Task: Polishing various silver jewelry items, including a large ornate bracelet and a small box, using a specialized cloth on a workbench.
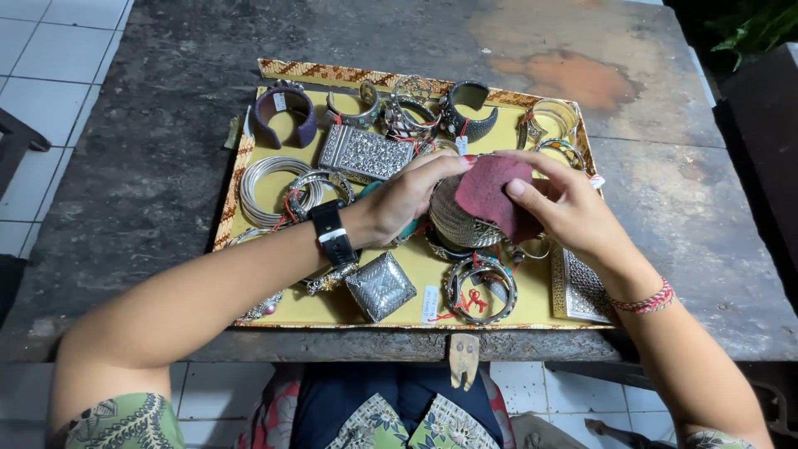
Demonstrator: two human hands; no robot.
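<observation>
Mid-frame over the yellow tray [407, 312], the left hand [407, 199] has its grip closed round a wide woven silver cuff [457, 220], while the right hand [565, 208] pinches a dark red cloth [495, 191] against it. Bangles [270, 187] lie behind.

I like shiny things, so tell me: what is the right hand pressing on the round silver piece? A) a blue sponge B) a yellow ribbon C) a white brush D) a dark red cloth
D: the right hand holds a dark red cloth against the round silver piece, which the left hand steadies over the yellow tray.
</observation>
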